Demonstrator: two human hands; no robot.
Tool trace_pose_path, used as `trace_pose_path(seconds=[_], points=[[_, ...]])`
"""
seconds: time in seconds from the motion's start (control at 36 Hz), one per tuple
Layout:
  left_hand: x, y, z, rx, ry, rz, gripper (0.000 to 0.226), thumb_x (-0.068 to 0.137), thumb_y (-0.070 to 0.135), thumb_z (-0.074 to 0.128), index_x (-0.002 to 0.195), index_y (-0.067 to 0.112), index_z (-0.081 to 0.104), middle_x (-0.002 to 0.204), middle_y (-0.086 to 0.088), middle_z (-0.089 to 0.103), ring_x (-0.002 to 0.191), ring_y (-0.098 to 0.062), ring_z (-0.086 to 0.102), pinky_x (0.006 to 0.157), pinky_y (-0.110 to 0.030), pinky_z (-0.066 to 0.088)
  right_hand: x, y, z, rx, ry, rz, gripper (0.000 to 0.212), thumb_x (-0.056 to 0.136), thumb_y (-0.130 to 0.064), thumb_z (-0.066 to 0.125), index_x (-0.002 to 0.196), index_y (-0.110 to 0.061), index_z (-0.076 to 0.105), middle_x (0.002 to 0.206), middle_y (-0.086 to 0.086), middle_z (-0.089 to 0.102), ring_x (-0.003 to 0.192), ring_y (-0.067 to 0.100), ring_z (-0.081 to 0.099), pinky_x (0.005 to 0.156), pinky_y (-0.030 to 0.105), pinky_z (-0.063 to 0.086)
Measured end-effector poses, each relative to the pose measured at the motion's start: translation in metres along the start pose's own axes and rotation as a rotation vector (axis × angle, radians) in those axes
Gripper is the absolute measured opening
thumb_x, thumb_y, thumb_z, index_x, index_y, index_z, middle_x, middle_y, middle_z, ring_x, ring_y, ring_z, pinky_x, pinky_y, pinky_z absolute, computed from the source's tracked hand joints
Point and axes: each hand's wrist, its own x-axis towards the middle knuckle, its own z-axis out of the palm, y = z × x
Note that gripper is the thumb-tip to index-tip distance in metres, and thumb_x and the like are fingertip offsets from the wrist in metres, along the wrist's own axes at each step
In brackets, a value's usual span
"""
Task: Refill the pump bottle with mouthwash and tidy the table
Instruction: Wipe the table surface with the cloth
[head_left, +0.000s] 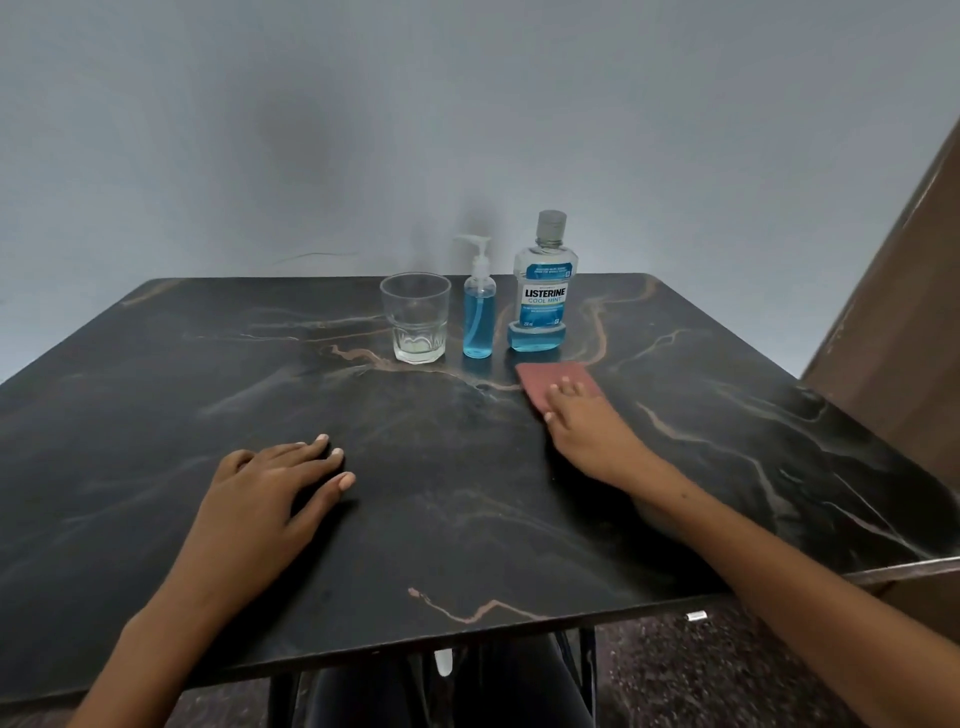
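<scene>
Left hand (275, 483) flat, fingers spread on marble-patterned table (156, 415); right hand (582, 426) pressing pink cloth (550, 376) with straight fingers, before Listerine bottle (543, 291), pump bottle (479, 306), glass tumbler (415, 317).

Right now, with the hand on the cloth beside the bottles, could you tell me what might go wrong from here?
1. The right hand presses the reddish cloth just in front of the mouthwash bottle; a forward wipe could knock it or the slim pump bottle over.
2. The empty glass stands close beside the pump bottle, so one tipping could likely hit the other.
3. The left hand lies flat on the table, steadying nothing.
</scene>
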Motion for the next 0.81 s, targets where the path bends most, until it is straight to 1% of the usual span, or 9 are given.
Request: trace_pose_path(seconds=[0.14, 0.19, 0.25, 0.33, 0.42, 0.53, 0.61, 0.72, 0.81], points=[[-0.002, 0.003, -0.003, -0.018, 0.0, -0.007, 0.053, 0.091, 0.058, 0.037, 0.126, 0.026, 0.062, 0.14, 0.007, 0.052, 0.132, -0.011, 0.046, 0.101, -0.031, 0.025, -0.014, -0.068, 0.023, 0.027, -0.089, -0.302, 0.049, 0.1, -0.018, 0.034, 0.149, -0.014, 0.026, 0.159, 0.015, 0.015, 0.148, 0.027, 0.014, 0.12, 0.041, 0.011], [-0.002, 0.004, -0.004, -0.025, 0.007, -0.007, 0.057, 0.086, 0.054, 0.033, 0.125, 0.026, 0.063, 0.139, 0.007, 0.052, 0.131, -0.011, 0.047, 0.1, -0.031, 0.025, -0.031, -0.08, 0.029, 0.037, -0.1, -0.4, 0.05, 0.1, -0.018, 0.034, 0.149, -0.015, 0.026, 0.16, 0.013, 0.015, 0.148, 0.025, 0.013, 0.119, 0.037, 0.009], [-0.002, 0.004, -0.005, -0.017, 0.008, -0.007, 0.055, 0.091, 0.056, 0.031, 0.125, 0.027, 0.062, 0.14, 0.007, 0.052, 0.131, -0.01, 0.046, 0.1, -0.031, 0.025, -0.049, -0.075, 0.029, 0.061, -0.089, -0.448, 0.049, 0.1, -0.018, 0.034, 0.149, -0.016, 0.028, 0.16, 0.008, 0.016, 0.148, 0.019, 0.012, 0.119, 0.031, 0.006], [-0.002, 0.003, -0.004, -0.013, 0.014, -0.003, 0.054, 0.094, 0.058, 0.031, 0.126, 0.028, 0.061, 0.14, 0.009, 0.051, 0.132, -0.008, 0.045, 0.102, -0.033, 0.026, -0.072, -0.05, 0.024, 0.056, -0.045, -0.436, 0.048, 0.101, -0.021, 0.034, 0.149, -0.022, 0.028, 0.16, -0.002, 0.016, 0.148, 0.009, 0.01, 0.117, 0.022, 0.002], [-0.002, 0.003, -0.003, -0.012, 0.014, -0.002, 0.054, 0.091, 0.058, 0.032, 0.126, 0.029, 0.061, 0.141, 0.01, 0.05, 0.132, -0.007, 0.044, 0.102, -0.03, 0.024, -0.081, -0.02, 0.017, 0.04, -0.004, -0.344, 0.048, 0.101, -0.024, 0.034, 0.149, -0.026, 0.027, 0.16, -0.007, 0.014, 0.147, 0.005, 0.009, 0.114, 0.016, -0.002], [-0.002, 0.004, -0.003, 0.001, 0.011, -0.007, 0.047, 0.093, 0.05, 0.037, 0.129, 0.03, 0.059, 0.143, 0.01, 0.048, 0.133, -0.005, 0.042, 0.103, -0.029, 0.021, -0.057, 0.004, 0.004, 0.032, -0.021, -0.213, 0.048, 0.102, -0.022, 0.034, 0.149, -0.021, 0.026, 0.161, 0.0, 0.011, 0.148, 0.011, 0.009, 0.117, 0.022, 0.002], [-0.003, 0.004, -0.003, 0.008, 0.02, -0.009, 0.043, 0.097, 0.048, 0.039, 0.129, 0.029, 0.058, 0.143, 0.01, 0.048, 0.133, -0.005, 0.042, 0.104, -0.029, 0.02, -0.027, -0.003, 0.001, 0.023, -0.069, -0.2, 0.048, 0.103, -0.02, 0.032, 0.15, -0.015, 0.022, 0.161, 0.006, 0.01, 0.149, 0.016, 0.008, 0.118, 0.027, 0.005], [-0.004, 0.008, -0.007, 0.015, 0.013, -0.006, 0.059, 0.087, 0.054, 0.026, 0.127, 0.028, 0.06, 0.141, 0.007, 0.052, 0.131, -0.007, 0.046, 0.104, -0.03, 0.022, 0.003, -0.034, 0.007, 0.022, -0.109, -0.256, 0.049, 0.103, -0.021, 0.032, 0.15, -0.014, 0.022, 0.16, 0.009, 0.011, 0.149, 0.02, 0.008, 0.118, 0.028, 0.004], [-0.006, 0.009, -0.008, 0.008, 0.028, -0.003, 0.058, 0.087, 0.053, 0.027, 0.126, 0.026, 0.062, 0.136, 0.007, 0.057, 0.128, -0.006, 0.049, 0.104, -0.032, 0.024, 0.015, -0.069, 0.016, 0.027, -0.137, -0.339, 0.048, 0.103, -0.024, 0.032, 0.149, -0.014, 0.025, 0.16, 0.011, 0.014, 0.148, 0.023, 0.01, 0.118, 0.032, 0.006]])
